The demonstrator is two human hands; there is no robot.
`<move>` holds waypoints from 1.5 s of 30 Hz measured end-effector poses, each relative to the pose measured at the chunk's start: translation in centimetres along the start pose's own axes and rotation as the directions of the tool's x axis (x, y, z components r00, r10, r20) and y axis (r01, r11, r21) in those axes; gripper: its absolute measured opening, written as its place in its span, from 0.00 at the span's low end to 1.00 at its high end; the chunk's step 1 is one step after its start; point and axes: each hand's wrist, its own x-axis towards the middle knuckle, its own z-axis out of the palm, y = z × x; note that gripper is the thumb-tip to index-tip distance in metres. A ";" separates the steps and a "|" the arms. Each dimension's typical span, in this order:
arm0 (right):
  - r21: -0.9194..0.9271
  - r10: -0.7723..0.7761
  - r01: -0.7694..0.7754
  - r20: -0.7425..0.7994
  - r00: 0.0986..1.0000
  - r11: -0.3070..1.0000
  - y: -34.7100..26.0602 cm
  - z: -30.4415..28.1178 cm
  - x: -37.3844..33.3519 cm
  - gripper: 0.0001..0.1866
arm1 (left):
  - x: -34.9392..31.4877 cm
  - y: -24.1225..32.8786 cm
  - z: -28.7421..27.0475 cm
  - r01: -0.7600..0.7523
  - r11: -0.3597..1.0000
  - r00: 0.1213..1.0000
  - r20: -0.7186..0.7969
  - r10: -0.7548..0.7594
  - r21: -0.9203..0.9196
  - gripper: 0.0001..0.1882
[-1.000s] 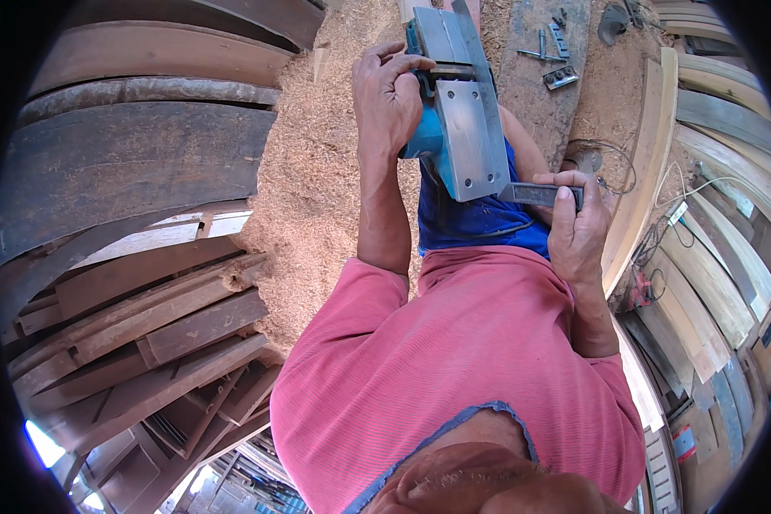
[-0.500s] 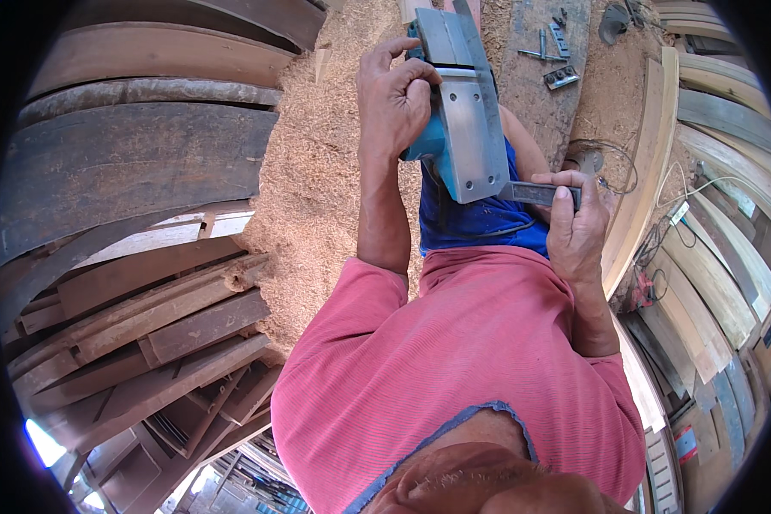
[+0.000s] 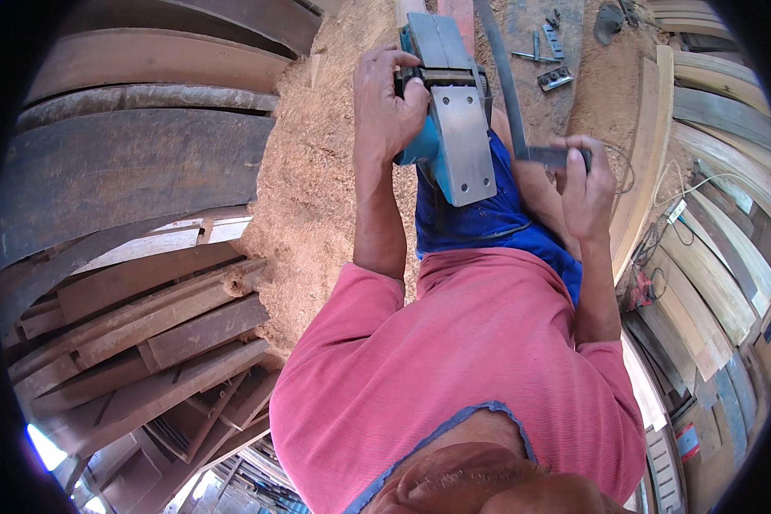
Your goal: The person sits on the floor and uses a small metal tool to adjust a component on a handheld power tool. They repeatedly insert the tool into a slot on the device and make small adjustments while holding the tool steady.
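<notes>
A teal electric planer (image 3: 465,141) lies upside down over my lap, its flat metal sole facing up and its dark cutter slot showing across the middle. My left hand (image 3: 387,107) grips it by its left side, with the thumb and fingertips at the end of that slot. In my right hand (image 3: 589,184) is a try square (image 3: 507,86), its dark stock between fingers and thumb. The long blade points away from me, just right of the planer and apart from the sole.
A worn board (image 3: 527,107) ahead carries a T-handled wrench (image 3: 535,57), a toothed metal strip (image 3: 552,43) and a small metal block (image 3: 555,79). Wood shavings (image 3: 304,184) cover the floor. Stacked planks (image 3: 137,158) stand left, more timber (image 3: 720,265) right, with cables (image 3: 651,248) nearby.
My right hand has drawn the try square rightward, off the planer's sole. My left thumb and fingers have shifted at the cutter slot, and the planer has tilted slightly.
</notes>
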 end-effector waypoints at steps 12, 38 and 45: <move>-0.355 0.152 -0.118 0.071 0.986 0.928 17.7 5.2 6.3 0.15 | 0.4 0.1 -0.7 0.338 0.939 0.922 0.179 -0.343 0.057 0.29; -0.828 -0.051 0.361 0.377 0.925 0.428 13.7 9.5 23.5 0.15 | 0.6 -0.1 -0.6 0.354 0.935 0.915 0.204 -0.347 0.002 0.33; -0.003 0.067 -0.068 0.174 0.983 0.998 7.8 5.9 21.1 0.08 | 1.0 0.6 -0.9 0.336 0.939 0.909 0.233 -0.345 0.076 0.30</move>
